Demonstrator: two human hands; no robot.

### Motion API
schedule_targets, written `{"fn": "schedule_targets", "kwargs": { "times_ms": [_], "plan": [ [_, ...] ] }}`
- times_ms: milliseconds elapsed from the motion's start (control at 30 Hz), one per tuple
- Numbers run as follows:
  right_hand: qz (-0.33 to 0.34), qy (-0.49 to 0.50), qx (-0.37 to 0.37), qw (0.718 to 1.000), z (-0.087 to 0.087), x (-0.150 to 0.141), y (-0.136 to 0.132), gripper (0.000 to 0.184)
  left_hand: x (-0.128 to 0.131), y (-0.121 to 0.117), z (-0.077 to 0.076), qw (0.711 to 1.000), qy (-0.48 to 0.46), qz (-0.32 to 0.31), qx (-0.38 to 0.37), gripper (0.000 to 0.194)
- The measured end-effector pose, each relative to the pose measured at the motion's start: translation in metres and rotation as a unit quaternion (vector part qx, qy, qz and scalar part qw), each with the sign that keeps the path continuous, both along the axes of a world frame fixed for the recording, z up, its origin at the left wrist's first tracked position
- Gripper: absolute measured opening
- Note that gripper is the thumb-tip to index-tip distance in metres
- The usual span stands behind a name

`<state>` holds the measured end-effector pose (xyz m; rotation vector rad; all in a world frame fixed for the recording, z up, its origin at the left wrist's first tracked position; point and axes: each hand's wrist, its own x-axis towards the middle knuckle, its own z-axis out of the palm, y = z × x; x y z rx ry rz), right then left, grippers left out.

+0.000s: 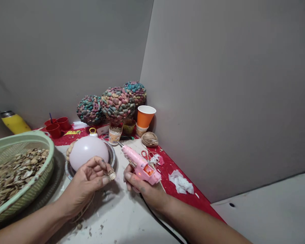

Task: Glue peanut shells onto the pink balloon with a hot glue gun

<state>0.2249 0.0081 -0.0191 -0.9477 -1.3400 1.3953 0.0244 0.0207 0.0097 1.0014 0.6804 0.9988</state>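
My left hand pinches a small pale shell between thumb and fingertips, just in front of a pink balloon that rests on a metal plate. A few shells are stuck along the balloon's left side. My right hand grips a pink glue gun, its nozzle pointing up and left, close to the shell. A black cord runs from the gun toward me.
A green basket full of shells sits at left. Behind stand three painted shell-covered balls, an orange cup, red cups, a twine ball, scissors, crumpled tissue and a yellow bottle. Grey walls close the corner.
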Motion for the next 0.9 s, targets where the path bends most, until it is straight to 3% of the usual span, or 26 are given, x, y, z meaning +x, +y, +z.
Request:
{"fn": "schedule_targets", "kwargs": {
  "times_ms": [133,267,533,733,900],
  "plan": [
    [-0.003,0.005,0.029,1.000,-0.002,0.000,-0.002,0.047,-0.004,0.002,0.005,0.999,0.011,0.029,0.032,0.031],
    [0.008,-0.036,0.129,0.991,0.003,0.001,-0.004,0.033,-0.009,0.004,0.007,0.996,0.016,0.065,0.061,0.029],
    [0.016,-0.165,0.345,0.924,0.004,0.005,-0.003,0.025,-0.011,0.011,0.012,0.985,0.034,0.126,0.115,0.028],
    [0.013,-0.189,0.388,0.902,0.000,0.005,-0.002,0.027,-0.009,0.006,0.018,0.977,0.064,0.148,0.140,0.027],
    [0.020,-0.197,0.381,0.903,0.000,0.005,-0.004,0.026,-0.006,0.002,0.023,0.973,0.075,0.165,0.144,0.026]
  ]
}}
